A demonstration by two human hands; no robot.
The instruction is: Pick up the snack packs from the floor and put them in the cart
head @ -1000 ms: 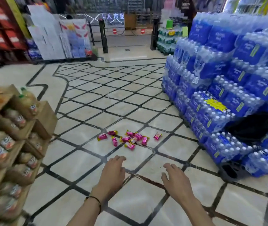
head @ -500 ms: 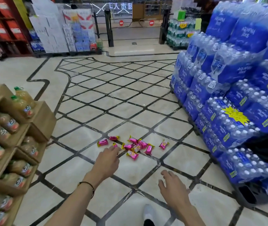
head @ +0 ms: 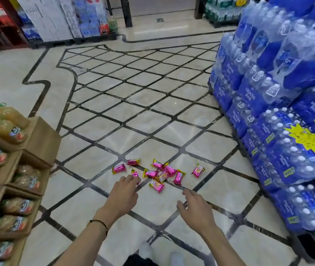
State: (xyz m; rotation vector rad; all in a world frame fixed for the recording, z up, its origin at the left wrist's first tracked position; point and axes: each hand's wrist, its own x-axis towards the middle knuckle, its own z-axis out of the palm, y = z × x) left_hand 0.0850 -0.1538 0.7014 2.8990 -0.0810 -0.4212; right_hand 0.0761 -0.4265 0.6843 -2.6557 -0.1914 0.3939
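glossy cream tiled floor (head: 145, 104), stacked water packs (head: 279, 104) right, juice shelf (head: 8, 150) left.

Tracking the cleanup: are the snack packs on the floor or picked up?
On the floor: the packs lie scattered flat on it.

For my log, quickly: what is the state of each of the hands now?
Left hand: open, holding nothing, next to a small pink foil snack pack.
Right hand: open, holding nothing.

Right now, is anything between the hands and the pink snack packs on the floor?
Nothing visible. Only bare floor separates the right hand from the snack packs; the left hand is beside the nearest one.
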